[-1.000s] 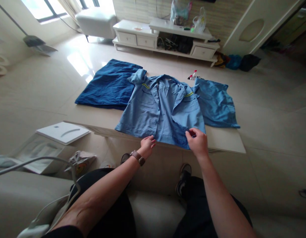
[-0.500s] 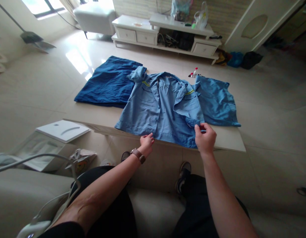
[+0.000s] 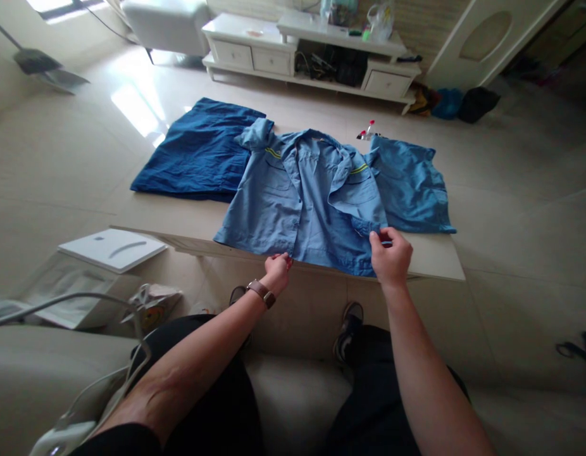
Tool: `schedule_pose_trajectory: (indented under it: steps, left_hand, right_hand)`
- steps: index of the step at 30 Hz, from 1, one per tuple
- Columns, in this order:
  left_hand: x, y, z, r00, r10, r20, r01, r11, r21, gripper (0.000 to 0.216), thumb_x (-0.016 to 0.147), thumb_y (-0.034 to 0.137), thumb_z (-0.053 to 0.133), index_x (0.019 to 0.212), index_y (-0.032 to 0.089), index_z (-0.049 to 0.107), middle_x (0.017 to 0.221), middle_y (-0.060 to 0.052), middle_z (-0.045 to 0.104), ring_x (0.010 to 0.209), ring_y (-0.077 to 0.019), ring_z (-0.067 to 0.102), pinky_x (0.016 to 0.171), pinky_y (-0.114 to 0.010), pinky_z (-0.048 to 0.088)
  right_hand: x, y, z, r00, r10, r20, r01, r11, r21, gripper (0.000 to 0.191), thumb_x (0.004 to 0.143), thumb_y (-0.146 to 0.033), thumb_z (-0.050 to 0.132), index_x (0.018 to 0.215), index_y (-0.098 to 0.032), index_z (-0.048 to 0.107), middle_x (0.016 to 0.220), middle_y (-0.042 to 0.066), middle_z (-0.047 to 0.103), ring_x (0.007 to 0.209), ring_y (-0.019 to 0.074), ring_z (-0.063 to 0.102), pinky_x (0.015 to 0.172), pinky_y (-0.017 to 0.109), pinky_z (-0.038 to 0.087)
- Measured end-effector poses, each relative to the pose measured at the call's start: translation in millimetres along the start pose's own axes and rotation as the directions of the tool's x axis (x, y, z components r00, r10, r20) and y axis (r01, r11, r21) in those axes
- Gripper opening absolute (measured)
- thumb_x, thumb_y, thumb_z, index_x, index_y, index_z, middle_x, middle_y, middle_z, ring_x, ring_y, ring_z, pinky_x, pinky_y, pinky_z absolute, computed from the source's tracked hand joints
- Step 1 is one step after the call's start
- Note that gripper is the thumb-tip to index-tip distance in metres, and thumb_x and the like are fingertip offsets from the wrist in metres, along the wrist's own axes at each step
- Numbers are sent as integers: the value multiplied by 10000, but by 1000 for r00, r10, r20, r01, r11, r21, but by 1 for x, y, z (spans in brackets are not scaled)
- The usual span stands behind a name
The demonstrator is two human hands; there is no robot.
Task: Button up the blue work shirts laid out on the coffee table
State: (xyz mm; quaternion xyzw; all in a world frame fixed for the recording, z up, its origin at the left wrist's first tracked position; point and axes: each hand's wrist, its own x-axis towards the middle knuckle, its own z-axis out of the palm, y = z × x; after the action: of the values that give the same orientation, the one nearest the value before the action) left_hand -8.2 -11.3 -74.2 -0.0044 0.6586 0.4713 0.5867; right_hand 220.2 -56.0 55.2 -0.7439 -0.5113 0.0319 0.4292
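A light blue work shirt (image 3: 312,202) lies face up on a low beige table (image 3: 430,256), collar away from me, with yellow stripes at the chest. My left hand (image 3: 276,271), a watch on its wrist, pinches the shirt's bottom hem near the middle. My right hand (image 3: 390,256) is closed on the hem's right corner, where the front panel ends. A dark blue garment (image 3: 198,152) lies flat to the shirt's left. Another light blue garment (image 3: 411,187) lies to its right.
A small bottle (image 3: 367,130) stands at the table's far edge. A white box (image 3: 110,248) and a bag (image 3: 155,304) sit on the floor at the left. A white TV cabinet (image 3: 312,57) lines the far wall. My knees and shoes are below the table.
My right hand slid rightward along the hem to the shirt's right corner. The left hand stayed at the middle of the hem. The camera tipped slightly downward.
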Motion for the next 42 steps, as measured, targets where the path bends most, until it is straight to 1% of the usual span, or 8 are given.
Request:
schedule_pose_trajectory:
  steps: [7, 13, 18, 24, 27, 30, 37, 42]
  left_hand:
    - [-9, -3, 2, 999, 47, 8, -46, 999, -27, 273, 814, 34, 718, 859, 193, 501, 761, 14, 586, 702, -99, 633, 745, -241, 541]
    - [-21, -2, -2, 996, 90, 11, -91, 996, 6, 198, 801, 100, 709, 807, 189, 532, 765, 17, 598, 722, -109, 612, 731, -250, 492]
    - [-33, 8, 2, 991, 110, 79, -110, 994, -6, 195, 759, 115, 684, 732, 186, 505, 658, 45, 568, 630, -80, 573, 652, -206, 452]
    - [-49, 16, 7, 964, 169, 207, -164, 986, -39, 200, 727, 138, 692, 713, 182, 498, 569, 63, 551, 515, -98, 607, 570, -213, 452]
    - [-57, 16, 8, 931, 200, 304, -181, 979, -91, 225, 712, 115, 727, 690, 167, 509, 600, 34, 596, 637, -150, 718, 656, -241, 529]
    - [-63, 15, 7, 904, 217, 370, -187, 976, -115, 265, 685, 103, 790, 666, 151, 530, 624, 16, 631, 753, -178, 761, 784, -281, 579]
    - [-73, 13, 5, 899, 175, 402, -128, 982, -140, 316, 678, 131, 882, 749, 131, 575, 746, -37, 727, 779, -178, 771, 925, -371, 597]
    - [-76, 10, 4, 864, 134, 485, -102, 991, -92, 274, 659, 161, 894, 665, 119, 623, 694, -50, 725, 788, -195, 768, 932, -374, 588]
  right_hand:
    - [1, -2, -1, 1000, 8, 5, -8, 1000, 12, 194, 832, -374, 601, 741, -205, 627, 706, 35, 676, 649, 185, 597, 664, 301, 473]
    - [1, 1, 2, 1000, -2, 15, 2, 1000, 15, 203, 836, -384, 607, 750, -203, 636, 715, 35, 682, 643, 182, 593, 668, 304, 470]
    - [-1, 3, 6, 998, -29, 58, 29, 1000, 11, 210, 842, -393, 611, 768, -200, 648, 732, 39, 689, 642, 182, 594, 677, 312, 479]
    - [-10, -4, 15, 976, -91, 200, 69, 991, 117, 230, 872, -408, 605, 790, -204, 672, 752, 51, 694, 670, 191, 624, 674, 318, 508]
    - [-16, -8, 20, 955, -114, 276, 70, 984, 163, 229, 889, -399, 607, 813, -202, 695, 779, 59, 713, 673, 189, 633, 675, 319, 519]
    - [-22, -10, 25, 937, -129, 325, 65, 978, 200, 231, 896, -394, 614, 849, -198, 727, 818, 71, 737, 691, 194, 650, 684, 325, 532]
    - [-31, -12, 34, 897, -132, 421, 26, 968, 249, 235, 886, -366, 616, 873, -188, 769, 869, 89, 766, 748, 212, 691, 720, 340, 549]
    - [-36, -14, 39, 876, -124, 467, -14, 960, 281, 231, 876, -362, 627, 876, -186, 776, 883, 87, 773, 733, 206, 691, 706, 334, 553]
